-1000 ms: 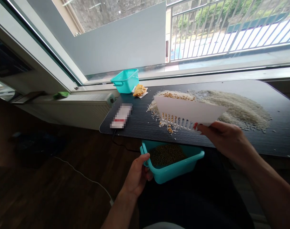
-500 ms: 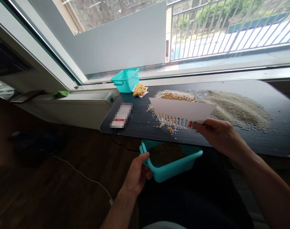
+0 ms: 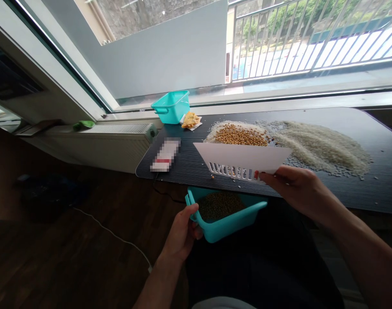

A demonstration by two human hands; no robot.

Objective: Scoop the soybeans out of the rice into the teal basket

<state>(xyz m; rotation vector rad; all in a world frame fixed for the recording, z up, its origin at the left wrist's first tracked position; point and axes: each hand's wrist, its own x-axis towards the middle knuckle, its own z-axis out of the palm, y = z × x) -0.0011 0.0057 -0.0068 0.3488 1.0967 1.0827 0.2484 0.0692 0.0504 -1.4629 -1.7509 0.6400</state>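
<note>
My right hand [image 3: 294,189] grips the near right corner of a white slotted basket [image 3: 241,161], held tilted above the front edge of the black table [image 3: 376,189]. Yellow beans [image 3: 241,135] fill the basket. Below the table edge, my left hand [image 3: 183,229] is closed on the left handle of a teal tub [image 3: 226,223] that rests on my lap and holds dark green beans [image 3: 220,205]. A broad heap of white rice [image 3: 321,146] lies spread on the table behind the basket.
A second teal tub [image 3: 171,106] stands at the table's far left corner beside a yellow crumpled wrapper [image 3: 189,120]. A blurred flat object [image 3: 165,155] lies at the table's left. A white radiator [image 3: 102,143] sits left. A white cable [image 3: 115,236] crosses the dark floor.
The white basket has shifted left and toward me, over the table's front edge, showing more yellow beans. The teal tub in my left hand has moved slightly left.
</note>
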